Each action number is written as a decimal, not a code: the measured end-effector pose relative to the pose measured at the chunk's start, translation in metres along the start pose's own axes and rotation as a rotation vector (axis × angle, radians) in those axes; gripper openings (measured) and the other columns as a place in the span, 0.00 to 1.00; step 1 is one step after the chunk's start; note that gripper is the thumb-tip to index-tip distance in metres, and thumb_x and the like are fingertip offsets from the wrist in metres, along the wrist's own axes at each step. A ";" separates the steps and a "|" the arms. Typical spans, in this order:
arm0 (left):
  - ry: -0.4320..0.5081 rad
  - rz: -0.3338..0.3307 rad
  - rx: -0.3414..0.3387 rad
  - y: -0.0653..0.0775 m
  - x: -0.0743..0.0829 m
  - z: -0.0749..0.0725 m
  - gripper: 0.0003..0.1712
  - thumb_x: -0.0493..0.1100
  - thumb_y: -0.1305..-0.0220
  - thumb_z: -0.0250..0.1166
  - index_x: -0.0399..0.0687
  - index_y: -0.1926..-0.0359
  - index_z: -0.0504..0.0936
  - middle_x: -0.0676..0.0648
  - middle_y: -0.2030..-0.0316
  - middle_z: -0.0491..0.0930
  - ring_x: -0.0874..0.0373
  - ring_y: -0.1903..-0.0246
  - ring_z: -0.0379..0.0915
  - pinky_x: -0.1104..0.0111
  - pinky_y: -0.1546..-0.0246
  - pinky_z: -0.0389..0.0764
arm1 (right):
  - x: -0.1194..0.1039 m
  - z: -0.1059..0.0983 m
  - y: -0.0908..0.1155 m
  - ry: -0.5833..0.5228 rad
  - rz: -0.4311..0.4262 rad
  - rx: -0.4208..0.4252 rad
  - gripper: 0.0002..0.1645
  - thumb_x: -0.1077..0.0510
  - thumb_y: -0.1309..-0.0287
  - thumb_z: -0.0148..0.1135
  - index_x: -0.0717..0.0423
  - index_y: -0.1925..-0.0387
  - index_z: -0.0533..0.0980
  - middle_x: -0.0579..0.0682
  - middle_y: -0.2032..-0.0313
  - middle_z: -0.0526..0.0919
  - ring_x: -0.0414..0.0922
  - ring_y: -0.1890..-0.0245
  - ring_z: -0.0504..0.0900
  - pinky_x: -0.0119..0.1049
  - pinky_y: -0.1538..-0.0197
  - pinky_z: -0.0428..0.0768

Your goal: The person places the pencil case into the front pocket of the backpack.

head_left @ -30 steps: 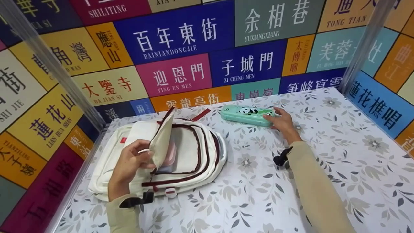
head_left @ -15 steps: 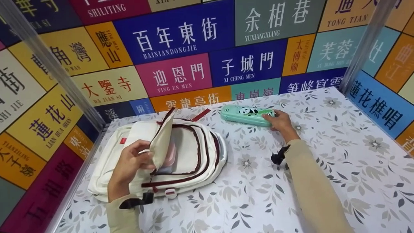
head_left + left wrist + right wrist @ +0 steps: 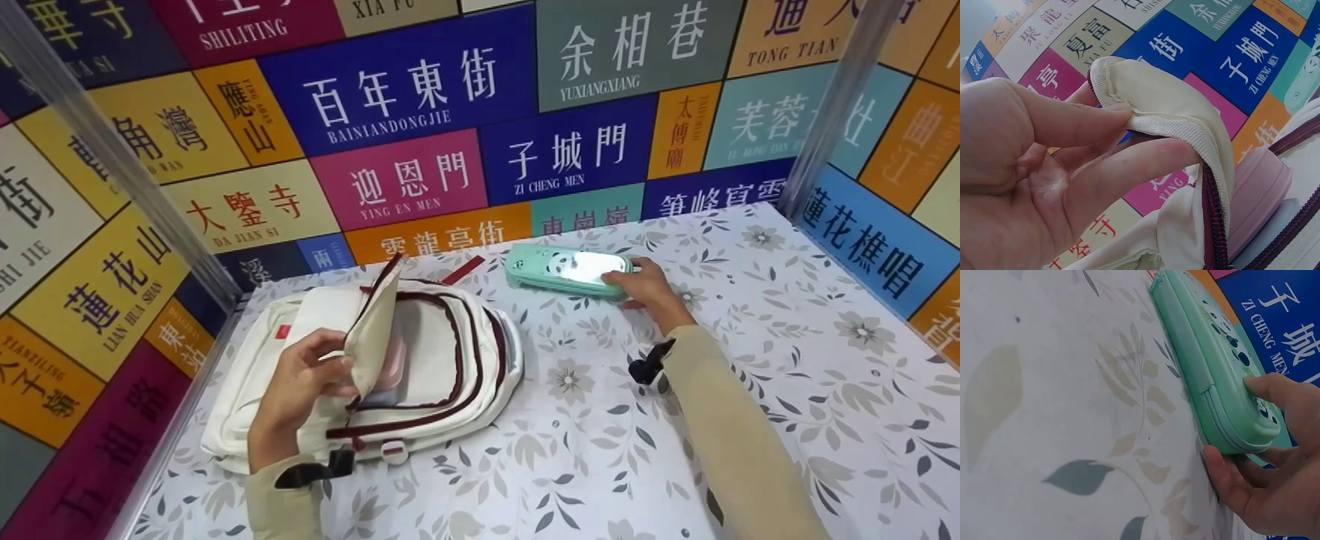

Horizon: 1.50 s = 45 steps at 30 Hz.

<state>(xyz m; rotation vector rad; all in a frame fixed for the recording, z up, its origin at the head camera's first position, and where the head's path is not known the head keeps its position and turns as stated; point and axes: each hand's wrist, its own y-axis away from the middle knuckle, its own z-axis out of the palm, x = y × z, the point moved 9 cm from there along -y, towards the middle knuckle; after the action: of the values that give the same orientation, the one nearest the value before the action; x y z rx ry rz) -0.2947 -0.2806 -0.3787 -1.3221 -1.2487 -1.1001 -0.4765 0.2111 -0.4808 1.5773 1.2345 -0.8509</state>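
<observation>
A cream backpack (image 3: 300,307) with dark red zips lies on the left of the table, its front pocket unzipped. My left hand (image 3: 300,382) pinches the edge of the pocket flap (image 3: 1168,101) between thumb and fingers and holds it raised. Inside the pocket a pink case (image 3: 1258,188) shows, with a pale blue-grey item (image 3: 1269,230) under it. At the back of the table, my right hand (image 3: 649,289) grips the right end of a mint green pencil case (image 3: 1207,365) with a panda print. Its thumb lies on the lid, with fingers around the end and underside.
A white tablecloth (image 3: 570,450) with grey flowers and leaves covers the table. Behind it stands a wall of coloured name panels (image 3: 412,90). A dark red strap (image 3: 463,270) lies at the bag's back edge.
My right hand has closed its fingers on the end of the pencil case, which now tips slightly and throws a bright glare from its lid. The left hand keeps its hold on the flap.
</observation>
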 end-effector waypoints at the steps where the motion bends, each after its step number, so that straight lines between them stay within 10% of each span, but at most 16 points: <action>1: 0.002 0.000 0.001 0.000 0.000 0.000 0.15 0.23 0.41 0.60 0.36 0.54 0.77 0.49 0.63 0.84 0.55 0.67 0.83 0.63 0.75 0.90 | 0.000 0.000 0.000 -0.012 0.010 0.010 0.50 0.47 0.36 0.62 0.57 0.22 0.48 0.63 0.27 0.61 0.48 0.46 0.75 0.35 0.50 0.88; 10: 0.016 -0.003 -0.023 0.001 0.001 0.002 0.14 0.23 0.40 0.60 0.34 0.53 0.76 0.50 0.63 0.83 0.55 0.68 0.83 0.64 0.76 0.90 | 0.006 0.007 0.007 -0.352 0.174 -0.044 0.43 0.50 0.35 0.63 0.51 0.24 0.57 0.56 0.28 0.62 0.47 0.43 0.74 0.33 0.44 0.87; 18: 0.010 -0.005 -0.004 0.000 0.002 -0.001 0.15 0.22 0.40 0.59 0.36 0.54 0.77 0.50 0.64 0.83 0.54 0.68 0.82 0.64 0.76 0.90 | -0.023 0.025 0.023 -0.646 0.176 -0.120 0.40 0.55 0.35 0.63 0.54 0.25 0.58 0.50 0.53 0.75 0.43 0.55 0.80 0.34 0.39 0.84; 45: 0.020 0.014 0.040 0.000 0.002 -0.002 0.14 0.21 0.41 0.58 0.34 0.55 0.77 0.50 0.66 0.84 0.55 0.70 0.82 0.65 0.79 0.88 | -0.079 0.125 0.053 -0.479 0.024 -0.225 0.35 0.54 0.36 0.66 0.60 0.31 0.67 0.54 0.53 0.80 0.43 0.68 0.87 0.37 0.53 0.90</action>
<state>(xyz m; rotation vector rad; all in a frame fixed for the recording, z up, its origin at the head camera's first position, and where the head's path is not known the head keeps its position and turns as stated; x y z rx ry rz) -0.2948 -0.2820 -0.3767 -1.2857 -1.2386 -1.0709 -0.4429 0.0640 -0.4371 1.1210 0.9249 -0.9686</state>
